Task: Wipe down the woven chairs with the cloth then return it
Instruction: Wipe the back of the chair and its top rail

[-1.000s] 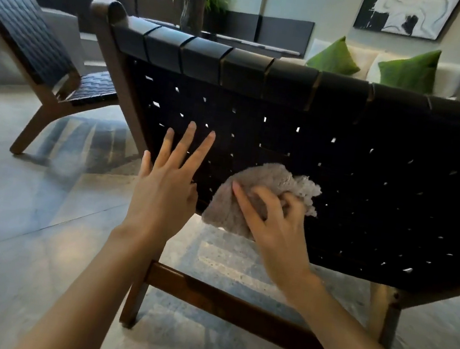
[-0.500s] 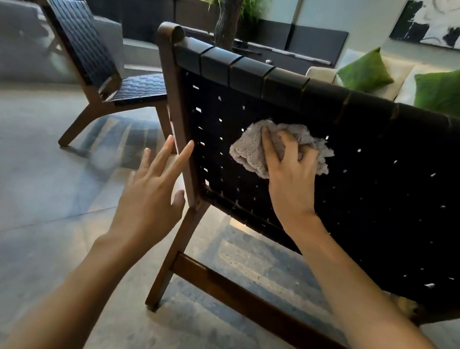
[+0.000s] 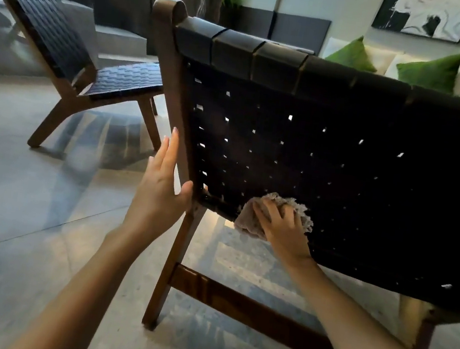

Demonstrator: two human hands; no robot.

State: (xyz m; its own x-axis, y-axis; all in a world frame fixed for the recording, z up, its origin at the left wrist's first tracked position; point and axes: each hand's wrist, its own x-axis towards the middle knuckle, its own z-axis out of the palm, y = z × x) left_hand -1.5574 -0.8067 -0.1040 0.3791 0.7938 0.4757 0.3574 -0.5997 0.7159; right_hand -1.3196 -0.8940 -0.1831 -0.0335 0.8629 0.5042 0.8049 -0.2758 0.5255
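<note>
1. The cloth (image 3: 247, 223), a pale nubby rag bunched into a wad, lies against the rear face of the nearer woven chair (image 3: 314, 156), low down near the backrest's lower left corner.
2. It looks light, soft and floppy, so it should crumple rather than slip. It is probably best kept balled under the palm, so that loose edges do not snag the gaps in the weave.
3. The right hand (image 3: 283, 230) covers the wad with its fingers bent over it, pressing it to the dark straps. The forearm reaches in from the lower right.
4. The left hand (image 3: 161, 191) holds nothing. Its fingers are straight and together, pointing up beside the wooden side post (image 3: 171, 98), with the thumb at the post. Whether the thumb touches it, I cannot tell.
5. A second woven chair (image 3: 64, 41) stands well apart to the left on the floor (image 3: 12, 203).
6. Green cushions (image 3: 352, 55) sit beyond the backrest.
</note>
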